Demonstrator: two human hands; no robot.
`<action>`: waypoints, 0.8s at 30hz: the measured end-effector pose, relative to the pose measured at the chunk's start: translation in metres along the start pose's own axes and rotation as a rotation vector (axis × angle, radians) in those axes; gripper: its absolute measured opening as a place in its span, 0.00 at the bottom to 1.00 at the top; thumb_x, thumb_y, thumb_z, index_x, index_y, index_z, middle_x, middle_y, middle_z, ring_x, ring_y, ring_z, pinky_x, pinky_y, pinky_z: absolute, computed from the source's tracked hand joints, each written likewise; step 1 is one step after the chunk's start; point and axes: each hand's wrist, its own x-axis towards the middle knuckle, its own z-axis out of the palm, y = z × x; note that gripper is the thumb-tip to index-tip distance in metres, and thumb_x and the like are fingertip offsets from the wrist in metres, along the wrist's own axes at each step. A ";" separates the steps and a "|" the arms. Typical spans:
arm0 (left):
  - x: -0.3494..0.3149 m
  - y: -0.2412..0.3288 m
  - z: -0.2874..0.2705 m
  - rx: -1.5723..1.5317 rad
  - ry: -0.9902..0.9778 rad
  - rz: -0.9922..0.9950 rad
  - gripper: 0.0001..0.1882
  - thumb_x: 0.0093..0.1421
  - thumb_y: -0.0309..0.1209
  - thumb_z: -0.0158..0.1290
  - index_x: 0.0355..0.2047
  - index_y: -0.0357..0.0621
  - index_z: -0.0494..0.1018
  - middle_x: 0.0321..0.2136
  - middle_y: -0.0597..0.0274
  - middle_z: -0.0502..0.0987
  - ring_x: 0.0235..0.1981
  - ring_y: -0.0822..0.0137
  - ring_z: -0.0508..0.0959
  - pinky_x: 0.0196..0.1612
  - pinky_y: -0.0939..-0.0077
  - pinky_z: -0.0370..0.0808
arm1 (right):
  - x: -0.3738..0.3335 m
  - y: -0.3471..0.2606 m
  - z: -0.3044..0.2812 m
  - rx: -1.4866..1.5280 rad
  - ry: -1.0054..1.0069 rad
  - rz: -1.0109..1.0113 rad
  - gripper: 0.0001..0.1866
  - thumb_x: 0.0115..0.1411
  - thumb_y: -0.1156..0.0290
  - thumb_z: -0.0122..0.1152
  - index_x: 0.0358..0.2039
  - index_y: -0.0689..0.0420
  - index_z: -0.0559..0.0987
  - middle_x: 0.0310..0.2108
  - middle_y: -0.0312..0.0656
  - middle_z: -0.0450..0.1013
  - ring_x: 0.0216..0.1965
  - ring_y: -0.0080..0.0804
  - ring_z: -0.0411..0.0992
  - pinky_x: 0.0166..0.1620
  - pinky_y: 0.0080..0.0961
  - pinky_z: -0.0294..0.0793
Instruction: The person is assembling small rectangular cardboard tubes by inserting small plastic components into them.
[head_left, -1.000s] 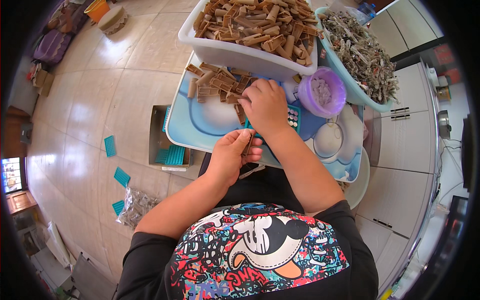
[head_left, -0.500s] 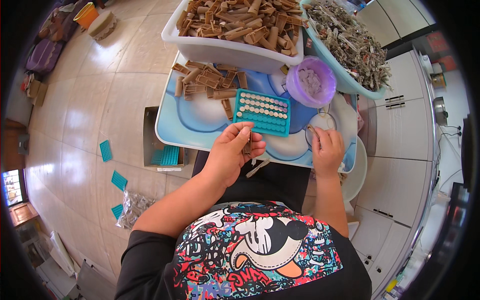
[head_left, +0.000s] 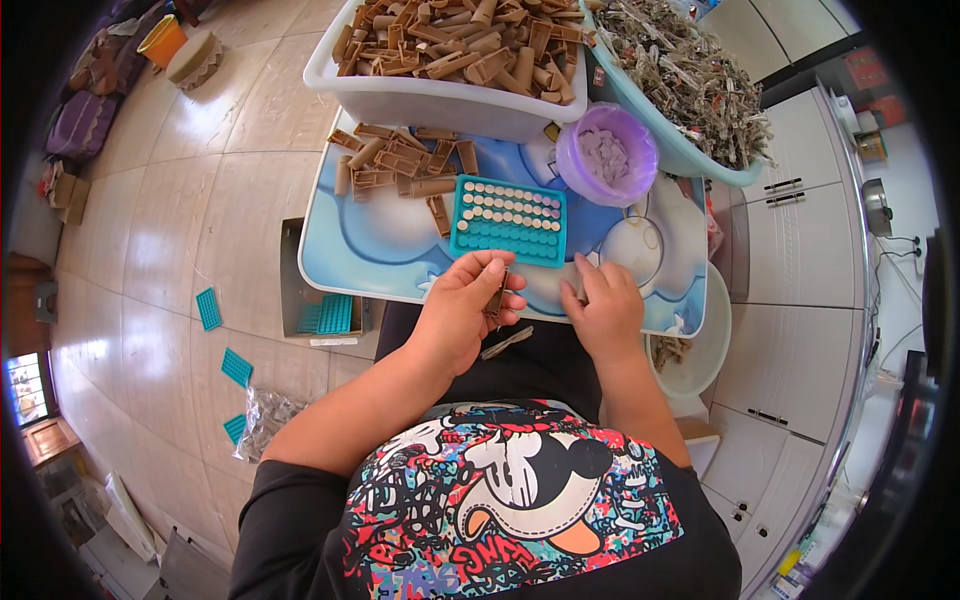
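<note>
My left hand (head_left: 462,308) is closed around a small brown plastic casing (head_left: 497,296), partly covered by its fingers, just past the table's near edge. Over that edge, to the right, my right hand (head_left: 608,308) has its thumb and index finger apart, and I see nothing between them. Beyond both hands lies a teal tray (head_left: 508,258) with round sockets. Its far rows hold cream-coloured round pieces (head_left: 512,204); the nearer rows show bare teal. A thin pale strip (head_left: 507,342) rests over my lap.
Loose brown casings (head_left: 400,162) lie on the blue table (head_left: 375,265). Behind stand a white tub (head_left: 450,108) of brown casings, a purple bowl (head_left: 645,178) with pale pieces and a teal basin (head_left: 705,165) of thin strips. Teal trays (head_left: 237,367) lie on the floor at left.
My right hand has come left and nearer to my left hand; the thin strip seen in its fingers before no longer shows there. My left hand still holds the brown casing. The whole view has shifted slightly.
</note>
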 end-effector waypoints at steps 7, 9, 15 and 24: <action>0.000 0.000 0.000 0.000 -0.004 0.007 0.12 0.65 0.34 0.44 0.45 0.42 0.66 0.32 0.62 0.73 0.28 0.74 0.75 0.30 0.82 0.73 | 0.003 0.001 -0.014 0.250 -0.251 0.207 0.35 0.37 0.55 0.71 0.45 0.61 0.74 0.33 0.44 0.69 0.36 0.43 0.69 0.39 0.33 0.69; 0.000 -0.001 -0.001 -0.001 0.000 0.006 0.12 0.65 0.34 0.44 0.45 0.42 0.67 0.32 0.62 0.73 0.28 0.74 0.75 0.31 0.82 0.73 | 0.004 0.006 -0.012 0.218 -0.066 0.107 0.35 0.36 0.56 0.72 0.44 0.61 0.73 0.36 0.46 0.68 0.39 0.45 0.67 0.42 0.34 0.68; 0.000 0.000 0.002 -0.019 -0.006 -0.054 0.14 0.66 0.35 0.41 0.47 0.42 0.65 0.33 0.62 0.73 0.30 0.73 0.75 0.32 0.79 0.73 | 0.002 0.007 -0.009 0.263 -0.092 0.093 0.31 0.38 0.59 0.72 0.41 0.61 0.73 0.39 0.47 0.68 0.42 0.46 0.66 0.44 0.36 0.66; 0.002 -0.008 0.004 -0.056 -0.111 -0.107 0.21 0.68 0.43 0.32 0.49 0.41 0.65 0.37 0.59 0.72 0.33 0.70 0.73 0.36 0.76 0.73 | 0.024 -0.049 -0.038 0.648 -0.093 -0.050 0.31 0.35 0.64 0.73 0.42 0.57 0.74 0.37 0.43 0.67 0.39 0.42 0.66 0.42 0.35 0.66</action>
